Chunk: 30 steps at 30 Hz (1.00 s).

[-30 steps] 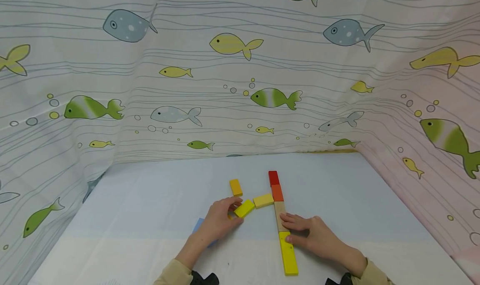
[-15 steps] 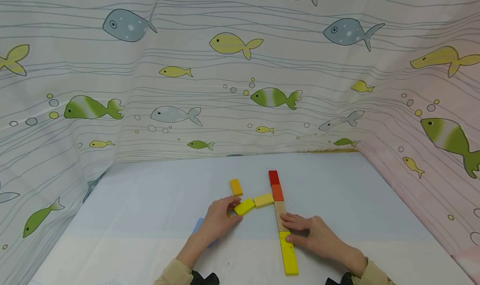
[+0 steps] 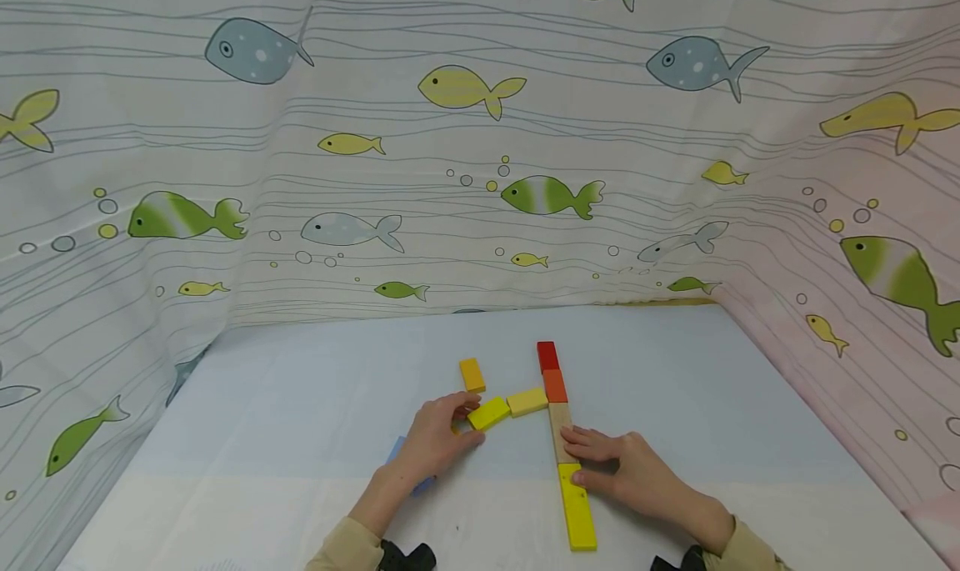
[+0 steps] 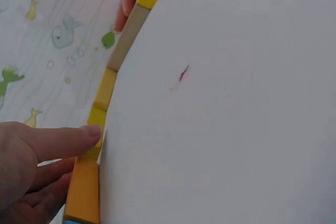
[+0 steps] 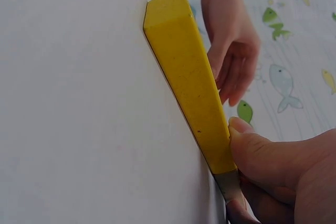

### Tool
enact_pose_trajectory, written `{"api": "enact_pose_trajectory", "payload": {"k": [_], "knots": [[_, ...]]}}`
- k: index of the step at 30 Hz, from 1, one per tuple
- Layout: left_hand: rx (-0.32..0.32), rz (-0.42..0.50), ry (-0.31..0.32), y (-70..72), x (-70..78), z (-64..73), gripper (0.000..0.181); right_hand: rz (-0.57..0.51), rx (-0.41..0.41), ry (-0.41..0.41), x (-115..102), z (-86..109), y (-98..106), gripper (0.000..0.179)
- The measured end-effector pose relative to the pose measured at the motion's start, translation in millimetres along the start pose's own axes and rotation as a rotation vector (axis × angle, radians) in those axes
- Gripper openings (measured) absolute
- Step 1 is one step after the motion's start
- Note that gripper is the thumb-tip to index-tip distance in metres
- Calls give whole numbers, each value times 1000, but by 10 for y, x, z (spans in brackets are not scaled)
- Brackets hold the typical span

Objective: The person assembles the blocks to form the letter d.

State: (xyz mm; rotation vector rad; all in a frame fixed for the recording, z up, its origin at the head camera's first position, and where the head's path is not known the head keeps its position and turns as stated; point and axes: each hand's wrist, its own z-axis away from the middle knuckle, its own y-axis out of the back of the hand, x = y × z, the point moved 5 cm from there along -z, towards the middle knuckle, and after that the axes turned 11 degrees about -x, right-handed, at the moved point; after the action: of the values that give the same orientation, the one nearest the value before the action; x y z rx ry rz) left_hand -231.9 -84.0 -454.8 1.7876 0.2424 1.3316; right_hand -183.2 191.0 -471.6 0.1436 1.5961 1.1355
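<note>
My left hand (image 3: 435,438) is around a bright yellow block (image 3: 489,414), its thumb on the near side and fingers behind. An orange block (image 4: 83,190), mostly hidden by the hand in the head view, adjoins it. My right hand (image 3: 633,475) touches the right side of a row, its thumb at the long yellow block (image 3: 577,517) and its fingers at a plain wooden block (image 3: 558,425). Beyond these in the row are an orange-red block (image 3: 553,386) and a red block (image 3: 548,357). A pale yellow block (image 3: 527,403) bridges the row and the bright yellow block.
A loose amber block (image 3: 472,376) lies beyond my left hand. Under the left wrist a blue block (image 3: 424,485) shows in part. The white table (image 3: 300,404) backs onto a fish-patterned curtain (image 3: 450,162).
My left hand has shifted very slightly left, and the bright yellow block has edged slightly away from me. The right hand and its row stay put.
</note>
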Motion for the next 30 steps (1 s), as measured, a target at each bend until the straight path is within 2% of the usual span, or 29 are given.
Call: {"api": "enact_pose_trajectory", "payload": {"k": [7,12,21,30], "knots": [[-142,29,25,78,-53,23,59,5,-5,12,2,-13,-7,55],[-194,32,44,123,-93,60,61,5,0,25,-2,-16,-7,55],[-188,7,63,198,-147,191,58,14,14,37,8,-3,1,53],[-127,-4,105,307,-261,339,49,-4,11,49,2,15,5,55]]}}
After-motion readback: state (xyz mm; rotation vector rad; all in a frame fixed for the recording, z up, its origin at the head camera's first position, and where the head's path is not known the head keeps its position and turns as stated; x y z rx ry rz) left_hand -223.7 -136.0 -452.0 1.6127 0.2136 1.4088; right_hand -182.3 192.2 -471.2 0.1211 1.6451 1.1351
